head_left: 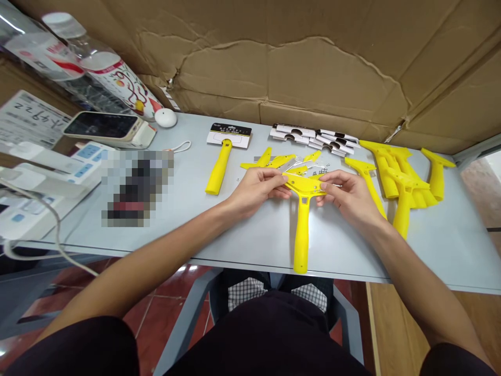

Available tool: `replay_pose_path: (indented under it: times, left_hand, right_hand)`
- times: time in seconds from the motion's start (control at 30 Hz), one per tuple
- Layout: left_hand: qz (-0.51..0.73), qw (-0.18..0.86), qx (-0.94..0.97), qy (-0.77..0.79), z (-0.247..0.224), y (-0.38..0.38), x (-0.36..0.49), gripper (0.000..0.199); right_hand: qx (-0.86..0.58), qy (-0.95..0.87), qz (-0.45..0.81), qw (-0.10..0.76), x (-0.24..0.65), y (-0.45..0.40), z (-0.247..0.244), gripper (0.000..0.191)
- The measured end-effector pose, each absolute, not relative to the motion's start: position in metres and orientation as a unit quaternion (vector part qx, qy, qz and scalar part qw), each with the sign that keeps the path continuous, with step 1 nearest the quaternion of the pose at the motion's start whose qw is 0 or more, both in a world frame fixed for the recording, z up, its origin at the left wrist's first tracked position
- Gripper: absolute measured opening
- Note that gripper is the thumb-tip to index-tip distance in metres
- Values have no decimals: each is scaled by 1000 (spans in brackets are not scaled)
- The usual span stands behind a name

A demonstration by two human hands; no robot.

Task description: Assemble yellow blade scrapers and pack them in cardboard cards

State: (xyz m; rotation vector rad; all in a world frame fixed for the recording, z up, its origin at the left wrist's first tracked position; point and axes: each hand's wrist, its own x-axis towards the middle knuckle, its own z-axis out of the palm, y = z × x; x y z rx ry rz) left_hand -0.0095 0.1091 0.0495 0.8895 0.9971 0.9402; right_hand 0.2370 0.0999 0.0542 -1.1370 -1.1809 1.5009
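A yellow plastic scraper [301,224] is held over the front of the table, its handle toward me. My left hand [254,193] pinches the left end of its wide head. At the right end, my right hand [346,196] has thumb and fingers closed on the head, where small screws or holes show. Just behind the hands lie loose yellow head pieces [282,161], a clear plastic bag [299,162] and a small heap of screws [323,171]. Another yellow scraper [219,167] with a black-and-white card [230,134] on its head lies to the left.
Several yellow scraper handles [407,172] are piled at the right. Folded cards [313,138] lie at the back against a cardboard wall [313,68]. On the left are a phone [104,125], bottles [113,78], a white power strip [84,167] with cables and a blurred object [136,190].
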Motion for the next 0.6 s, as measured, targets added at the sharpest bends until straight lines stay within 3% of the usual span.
replay_pose_path:
  times: [0.13,0.27,0.6]
  left_hand:
    - [442,666,416,433,51,108,-9,31]
    - [446,635,461,431,51,107,-10,23]
    - [417,611,479,472,57,107,-12,28]
  right_hand:
    - [-462,-480,603,438,238,99,55,33]
    - [-468,-484,595,440,238,100,55,33]
    - [-473,-485,590,439,240,101,52,36]
